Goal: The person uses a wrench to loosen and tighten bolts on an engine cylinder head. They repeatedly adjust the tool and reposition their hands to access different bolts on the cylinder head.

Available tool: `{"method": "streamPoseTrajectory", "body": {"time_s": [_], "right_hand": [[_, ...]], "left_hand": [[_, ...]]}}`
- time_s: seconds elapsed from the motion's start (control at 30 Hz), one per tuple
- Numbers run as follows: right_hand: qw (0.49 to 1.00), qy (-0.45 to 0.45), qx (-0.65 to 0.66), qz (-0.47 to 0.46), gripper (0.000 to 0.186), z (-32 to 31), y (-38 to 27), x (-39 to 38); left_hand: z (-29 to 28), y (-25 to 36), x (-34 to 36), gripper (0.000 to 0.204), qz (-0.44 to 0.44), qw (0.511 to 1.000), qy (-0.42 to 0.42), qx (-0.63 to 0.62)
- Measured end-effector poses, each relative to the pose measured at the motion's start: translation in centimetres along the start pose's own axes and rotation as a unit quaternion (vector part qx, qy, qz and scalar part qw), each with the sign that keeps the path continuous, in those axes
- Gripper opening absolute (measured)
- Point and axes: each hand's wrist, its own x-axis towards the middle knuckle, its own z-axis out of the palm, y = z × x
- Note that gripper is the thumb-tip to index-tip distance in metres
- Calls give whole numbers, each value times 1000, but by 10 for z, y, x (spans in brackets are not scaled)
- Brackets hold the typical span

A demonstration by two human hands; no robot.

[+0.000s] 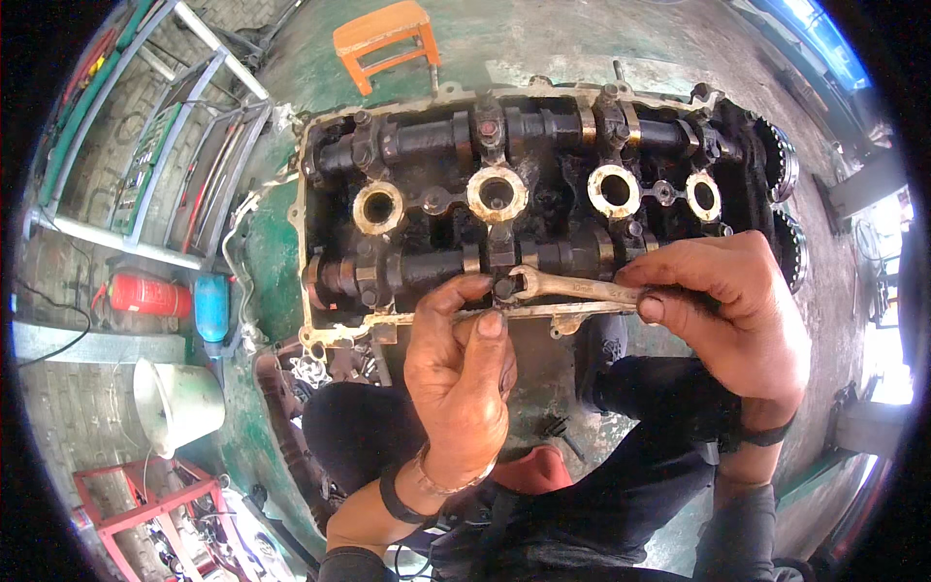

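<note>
A dirty engine cylinder head (pixel 303 223) with two dark camshafts lies before me. My right hand (pixel 737 325) grips a combination wrench (pixel 577 286) by its far end, thumb and fingers pinched on it. The wrench's open jaw sits at a dark bolt (pixel 506 289) on the near camshaft row. Beside that bolt, my left hand (pixel 456 383) is curled at the head's near rim, index finger and thumb close to the wrench jaw. Whatever its fingers hold is hidden. Several pale round tube openings (pixel 497 196) run along the middle; timing sprockets (pixel 790 247) stand at the right end.
An orange stool (pixel 386 39) stands beyond the engine. At left are a metal rack (pixel 136 242), a red fire extinguisher (pixel 145 295), a blue bottle (pixel 211 306), a pale bucket (pixel 184 407) and a red metal frame (pixel 145 504). My legs lie under my forearms.
</note>
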Motion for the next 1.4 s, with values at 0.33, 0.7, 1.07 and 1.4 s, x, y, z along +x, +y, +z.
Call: {"method": "streamPoseTrajectory", "body": {"time_s": [0.33,0.7,1.07,1.4], "right_hand": [[999,-4,25,-27,14,1,6,6],[984,146,94,35,26,15,12,22],[997,70,33,-19,12,4,15,25],[997,65,29,-34,18,2,19,25]], "left_hand": [[0,1,0,32,-10,1000,-3,1],[3,2,0,33,-15,1000,13,4],[1,6,-1,34,-26,1000,3,15],[-2,5,-1,33,-31,999,-13,9]]}}
